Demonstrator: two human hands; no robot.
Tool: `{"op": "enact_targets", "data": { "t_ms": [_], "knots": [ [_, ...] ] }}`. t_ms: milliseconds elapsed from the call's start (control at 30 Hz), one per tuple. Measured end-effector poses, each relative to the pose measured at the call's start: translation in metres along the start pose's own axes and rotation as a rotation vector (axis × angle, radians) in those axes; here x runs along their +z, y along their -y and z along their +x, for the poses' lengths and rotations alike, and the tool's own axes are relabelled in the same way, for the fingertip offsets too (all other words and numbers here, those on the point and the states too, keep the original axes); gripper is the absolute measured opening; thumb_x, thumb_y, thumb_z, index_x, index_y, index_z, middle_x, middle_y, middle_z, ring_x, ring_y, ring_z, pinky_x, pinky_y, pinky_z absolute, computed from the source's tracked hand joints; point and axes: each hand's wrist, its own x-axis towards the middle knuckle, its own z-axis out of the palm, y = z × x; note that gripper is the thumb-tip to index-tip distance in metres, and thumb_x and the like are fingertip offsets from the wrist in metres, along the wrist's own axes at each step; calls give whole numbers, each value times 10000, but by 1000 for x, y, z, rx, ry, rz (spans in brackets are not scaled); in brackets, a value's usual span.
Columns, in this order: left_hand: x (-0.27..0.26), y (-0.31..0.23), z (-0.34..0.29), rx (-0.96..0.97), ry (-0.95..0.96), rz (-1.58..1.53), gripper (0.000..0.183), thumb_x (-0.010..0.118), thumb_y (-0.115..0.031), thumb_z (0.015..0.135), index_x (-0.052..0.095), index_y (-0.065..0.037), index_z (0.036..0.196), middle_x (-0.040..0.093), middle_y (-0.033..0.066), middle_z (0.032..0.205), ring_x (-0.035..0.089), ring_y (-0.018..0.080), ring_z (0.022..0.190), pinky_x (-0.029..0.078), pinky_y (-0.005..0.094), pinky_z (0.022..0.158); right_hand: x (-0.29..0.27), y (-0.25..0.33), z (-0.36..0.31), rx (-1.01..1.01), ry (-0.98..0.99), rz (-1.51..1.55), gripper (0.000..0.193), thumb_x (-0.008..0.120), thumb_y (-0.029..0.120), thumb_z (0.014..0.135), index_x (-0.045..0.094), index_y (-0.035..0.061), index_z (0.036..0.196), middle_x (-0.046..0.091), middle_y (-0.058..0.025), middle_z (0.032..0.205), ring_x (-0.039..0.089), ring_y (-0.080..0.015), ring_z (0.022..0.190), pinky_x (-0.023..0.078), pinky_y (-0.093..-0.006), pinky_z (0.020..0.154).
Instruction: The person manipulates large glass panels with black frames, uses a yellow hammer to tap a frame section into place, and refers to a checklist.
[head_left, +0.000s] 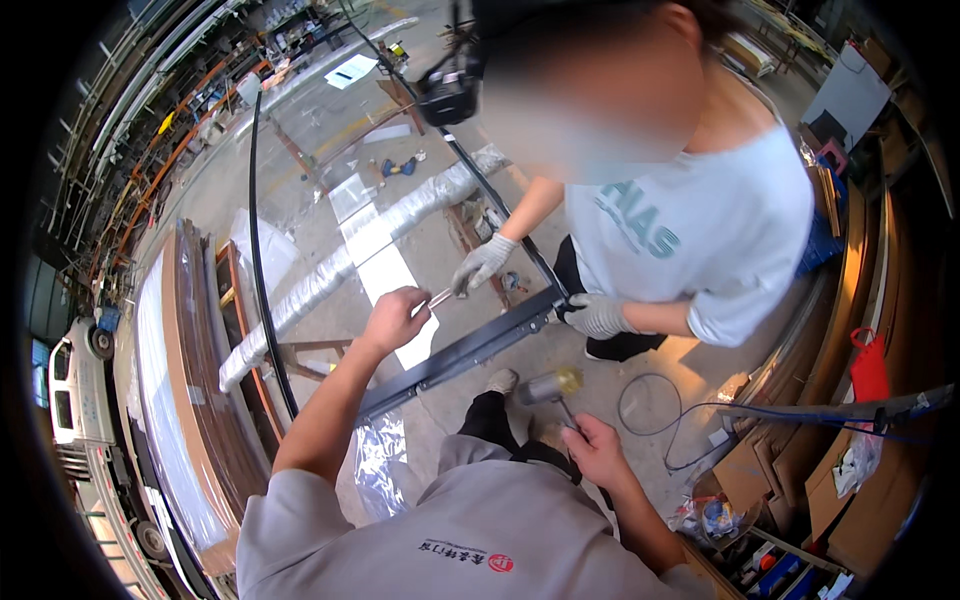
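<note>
My left hand [398, 318] is closed in a pinch on one end of a thin metallic piece [440, 298]. A co-worker's gloved hand [485, 264] is at its other end; its exact kind is too small to tell. Low on the right, my right hand [597, 448] grips the handle of a mallet [550, 386], whose grey and yellow head is blurred. Below the thin piece runs the near rail of a dark metal frame [470, 346]. The co-worker's other gloved hand [599, 316] is at that frame's right corner.
A plastic-wrapped support beam [315, 285] passes under the frame. Wrapped panels [180, 390] stand at the left. A cable [655, 437] loops on the floor at the right, near cardboard pieces [750, 470]. The co-worker [690, 220] stands across on the right.
</note>
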Motion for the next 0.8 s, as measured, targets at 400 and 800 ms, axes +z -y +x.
{"op": "enact_targets", "data": {
  "t_ms": [400,800],
  "knots": [
    [102,-23,228,1001,410,34,507,720,-231,694,570,8,1115,579,185,1051,557,335,1021,467,404,903,25,22,71,216,-408,255,139,483,142,990,524,18,943,478,-19,624,460,-100,470,372,-256,430],
    [154,1,248,1040,523,-36,274,700,-282,767,571,-68,879,598,85,825,611,296,846,491,400,744,62,15,164,260,-830,1115,186,489,221,1004,492,58,914,430,-31,636,401,-121,444,375,-301,407]
  ]
}}
